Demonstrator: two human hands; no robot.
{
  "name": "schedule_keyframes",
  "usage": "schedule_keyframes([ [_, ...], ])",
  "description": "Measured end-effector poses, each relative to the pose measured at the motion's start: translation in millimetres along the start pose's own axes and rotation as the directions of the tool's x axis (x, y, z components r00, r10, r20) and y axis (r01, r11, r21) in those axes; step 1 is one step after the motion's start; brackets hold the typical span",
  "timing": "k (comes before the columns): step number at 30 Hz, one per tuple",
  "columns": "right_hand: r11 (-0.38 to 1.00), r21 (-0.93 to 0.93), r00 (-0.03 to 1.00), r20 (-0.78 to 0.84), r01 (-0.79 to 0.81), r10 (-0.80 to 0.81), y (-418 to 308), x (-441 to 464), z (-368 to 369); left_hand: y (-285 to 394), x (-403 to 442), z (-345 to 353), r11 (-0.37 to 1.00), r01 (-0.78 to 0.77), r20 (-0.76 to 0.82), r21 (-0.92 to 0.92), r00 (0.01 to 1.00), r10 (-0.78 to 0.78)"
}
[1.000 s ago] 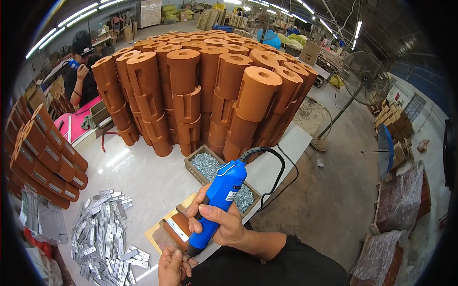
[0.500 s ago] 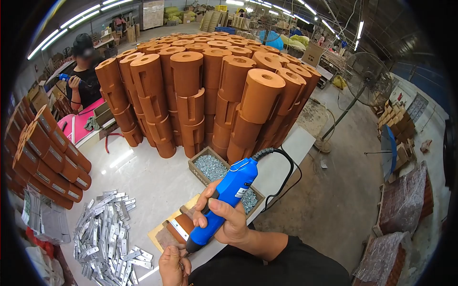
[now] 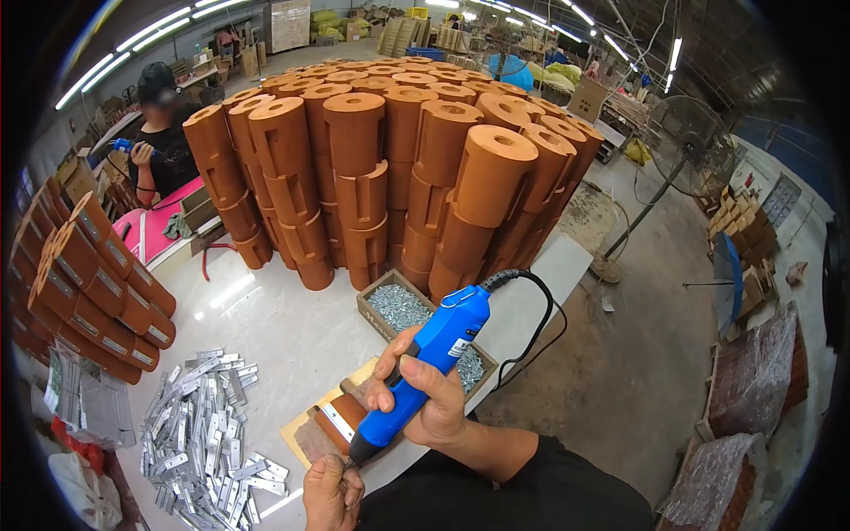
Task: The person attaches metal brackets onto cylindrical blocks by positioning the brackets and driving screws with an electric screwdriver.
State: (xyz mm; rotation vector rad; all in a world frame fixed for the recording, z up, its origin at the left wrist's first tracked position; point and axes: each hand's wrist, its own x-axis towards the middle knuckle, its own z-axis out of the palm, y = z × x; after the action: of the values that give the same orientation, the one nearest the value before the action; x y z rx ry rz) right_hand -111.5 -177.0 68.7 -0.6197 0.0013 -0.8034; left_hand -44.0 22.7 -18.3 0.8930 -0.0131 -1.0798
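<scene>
My right hand point(image 3: 434, 394) is wrapped around a blue electric screwdriver point(image 3: 427, 365), which slants down to the left with its black nose lowest. At that nose, my left hand point(image 3: 333, 492) has thumb and fingers pinched together; what lies between them is too small to make out. Just beyond the tool's nose, a brown cylinder piece with a silver metal plate point(image 3: 336, 425) on it rests in a wooden holder point(image 3: 292, 431). The right hand and tool partly cover this piece. Behind the screwdriver stands a box of small screws point(image 3: 398, 305), partly hidden.
Tall stacks of brown cylinders point(image 3: 354, 137) fill the table's far side. Loose metal plates point(image 3: 208, 434) lie in a heap at left, near more plated cylinders point(image 3: 106, 292). A black cord point(image 3: 542, 296) loops right. Another person point(image 3: 159, 142) holds a blue tool at back left.
The view has shifted slightly, so the scene sits a little farther right. Both hands and the screwdriver keep nearly the same places relative to the brown piece.
</scene>
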Motion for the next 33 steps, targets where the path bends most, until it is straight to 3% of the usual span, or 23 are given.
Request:
schedule_keyframes([
  [20, 0.998, 0.038, 0.998, -0.008, 0.056, -0.056, -5, 6, 2, 11, -7, 12, 0.998, -0.026, -0.047, 0.056, 0.998, 0.029],
  [23, 0.997, 0.034, 0.997, -0.006, 0.072, -0.072, -5, 6, 4, 12, -4, 11, 0.987, -0.063, 0.041, 0.147, 0.997, 0.058],
  [26, 0.996, 0.034, 0.997, -0.009, 0.083, -0.083, -4, 6, 5, 12, -5, 28, 0.983, -0.057, -0.097, 0.175, 0.992, 0.075],
  [33, 0.996, -0.011, 0.996, 0.000, 0.091, -0.091, 4, 9, 6, 20, -4, 29, 0.979, -0.097, -0.053, 0.182, 0.993, 0.108],
])
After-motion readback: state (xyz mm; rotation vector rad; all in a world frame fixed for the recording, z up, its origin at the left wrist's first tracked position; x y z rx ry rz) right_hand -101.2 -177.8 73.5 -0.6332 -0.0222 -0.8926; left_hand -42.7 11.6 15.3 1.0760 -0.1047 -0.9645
